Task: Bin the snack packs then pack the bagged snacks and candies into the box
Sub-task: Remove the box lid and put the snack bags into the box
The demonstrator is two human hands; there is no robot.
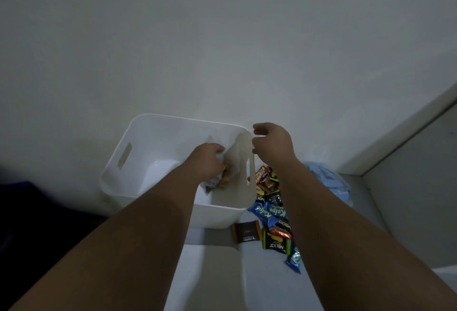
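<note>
Head view only. Above a white handled bin [128, 135] set against the wall [222, 39].

Down inside the bin with the left grip [209, 160], fingers curled round the lower part of a clear bag [238, 152] holding pale yellow snack pieces [226, 177]. Hard to tell whether resting on the bin floor or hanging just above it.

Up at the bin's right rim with the right grip [272, 142], thumb and fingertips pinching the bag's top edge, other fingers loosely bent.

Just right of the bin, on the pale surface [215, 273], a loose heap of snack packs [272, 202]:
- blue Kalpa packs [265, 214]
- a green-and-black Nextar pack [275, 242]
- a dark brown square packet [247, 231] nearest the bin's front corner

Beyond the heap, a pale blue crumpled thing [329, 182], too dim to name.

Probably settling the bagged snacks into the bin, with the heap outside not yet binned. To do it well:
- Lower with the left grip under the weight, not by the thin top edge alone.
- Hold the mouth upward with the right grip to avoid spilling.
- Set down toward a corner, leaving floor room for the heap.
- Let go of the top edge last, once resting flat.

Thin film, so likely to crumple and slump; no squeezing of the brittle-looking pieces
</note>
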